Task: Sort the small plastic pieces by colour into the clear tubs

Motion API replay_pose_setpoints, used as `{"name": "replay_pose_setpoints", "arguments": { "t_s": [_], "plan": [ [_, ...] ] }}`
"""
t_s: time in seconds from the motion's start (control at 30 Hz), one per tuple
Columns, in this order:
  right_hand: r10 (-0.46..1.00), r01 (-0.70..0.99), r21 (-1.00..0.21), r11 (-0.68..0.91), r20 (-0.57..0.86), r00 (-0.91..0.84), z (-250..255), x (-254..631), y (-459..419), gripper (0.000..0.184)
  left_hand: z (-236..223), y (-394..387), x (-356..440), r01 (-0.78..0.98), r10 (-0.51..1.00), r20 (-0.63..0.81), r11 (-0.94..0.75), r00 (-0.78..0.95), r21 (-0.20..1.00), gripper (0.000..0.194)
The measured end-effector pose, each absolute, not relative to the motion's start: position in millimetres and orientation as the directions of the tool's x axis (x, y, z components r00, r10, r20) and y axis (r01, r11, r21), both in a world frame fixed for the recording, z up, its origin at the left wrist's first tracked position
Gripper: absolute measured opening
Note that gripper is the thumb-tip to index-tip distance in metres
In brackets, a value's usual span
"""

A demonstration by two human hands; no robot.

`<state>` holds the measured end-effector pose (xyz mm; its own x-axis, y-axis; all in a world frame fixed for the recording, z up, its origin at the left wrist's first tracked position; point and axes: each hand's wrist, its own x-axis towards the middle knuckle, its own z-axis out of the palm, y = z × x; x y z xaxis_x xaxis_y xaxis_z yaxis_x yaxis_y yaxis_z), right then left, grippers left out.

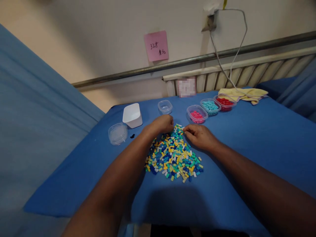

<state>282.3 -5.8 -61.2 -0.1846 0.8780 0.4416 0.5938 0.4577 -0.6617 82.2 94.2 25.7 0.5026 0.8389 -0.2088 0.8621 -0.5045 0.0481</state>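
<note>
A heap of small plastic bricks (pixel 174 155) in yellow, blue, white, teal and green lies in the middle of a blue-covered table (pixel 259 138). My left hand (pixel 161 124) rests at the heap's far left edge, fingers curled under. My right hand (pixel 199 135) sits at the far right edge with its fingertips pinched together on the top of the heap; what they hold is too small to make out.
Behind the heap stand tubs of pink bricks (pixel 197 114), teal bricks (pixel 210 106) and red bricks (pixel 224 102), an empty clear tub (pixel 165 106), a white tub (pixel 132 115) and a clear round lid (pixel 118 133). A yellow cloth (pixel 243 94) and cable lie at the back right.
</note>
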Motion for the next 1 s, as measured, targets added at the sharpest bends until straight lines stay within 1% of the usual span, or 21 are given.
{"name": "replay_pose_setpoints", "arguments": {
  "t_s": [0.07,0.13,0.23,0.33,0.4,0.47,0.53,0.6,0.63,0.7,0.77,0.83,0.93,1.0],
  "plan": [
    [0.878,0.594,-0.662,0.458,0.441,-0.186,-61.8,282.3,-5.1,0.015,25.3,97.6,78.8,0.854,0.84,-0.161,-0.502,0.519,0.133,0.022],
    [0.879,0.594,-0.662,0.456,0.437,-0.188,-62.3,282.3,-4.3,0.015,26.5,101.2,81.5,0.826,0.835,-0.098,-0.507,0.542,0.246,0.019],
    [0.882,0.588,-0.669,0.455,0.433,-0.189,-63.0,282.5,-3.5,0.016,29.5,106.0,101.8,0.714,0.815,0.031,-0.524,0.579,0.464,0.013],
    [0.879,0.546,-0.696,0.466,0.436,-0.195,-64.3,283.7,-3.7,0.017,32.3,111.7,130.9,0.568,0.815,0.142,-0.505,0.562,0.65,0.019],
    [0.877,0.512,-0.718,0.472,0.439,-0.194,-65.5,284.9,-4.3,0.016,34.8,115.3,141.6,0.498,0.814,0.232,-0.523,0.532,0.692,0.026],
    [0.881,0.491,-0.735,0.467,0.437,-0.183,-66.5,285.9,-4.9,0.016,38.6,116.1,136.3,0.482,0.798,0.298,-0.566,0.525,0.668,0.029],
    [0.884,0.484,-0.745,0.46,0.433,-0.174,-66.9,286.2,-5.3,0.017,42.4,111.5,113.6,0.52,0.776,0.289,-0.602,0.561,0.606,0.032],
    [0.886,0.495,-0.74,0.456,0.429,-0.176,-66.7,285.8,-5.3,0.018,43.6,100.7,77.8,0.596,0.764,0.2,-0.614,0.614,0.517,0.046],
    [0.887,0.508,-0.733,0.453,0.426,-0.176,-66.5,285.4,-5.2,0.018,42.5,93.1,57.3,0.643,0.785,0.155,-0.588,0.599,0.49,0.051],
    [0.89,0.541,-0.714,0.444,0.423,-0.172,-66.6,284.9,-4.8,0.017,36.5,74.3,16.2,0.729,0.835,0.057,-0.509,0.548,0.457,0.06],
    [0.889,0.565,-0.698,0.441,0.427,-0.166,-67.5,284.6,-4.3,0.017,26.3,51.2,-19.1,0.816,0.885,-0.032,-0.413,0.464,0.405,0.074],
    [0.886,0.573,-0.69,0.443,0.433,-0.164,-69.3,284.5,-3.5,0.017,14.3,25.3,-43.9,0.864,0.901,-0.105,-0.364,0.422,0.349,0.086],
    [0.89,0.572,-0.695,0.436,0.427,-0.158,-72.3,284.4,-2.2,0.018,-2.8,-12.0,-57.3,0.894,0.904,-0.152,-0.346,0.399,0.285,0.095],
    [0.894,0.564,-0.705,0.43,0.421,-0.154,-73.7,284.4,-2.0,0.02,-12.2,-28.8,-51.5,0.901,0.907,-0.152,-0.347,0.393,0.261,0.099]
  ]
}}
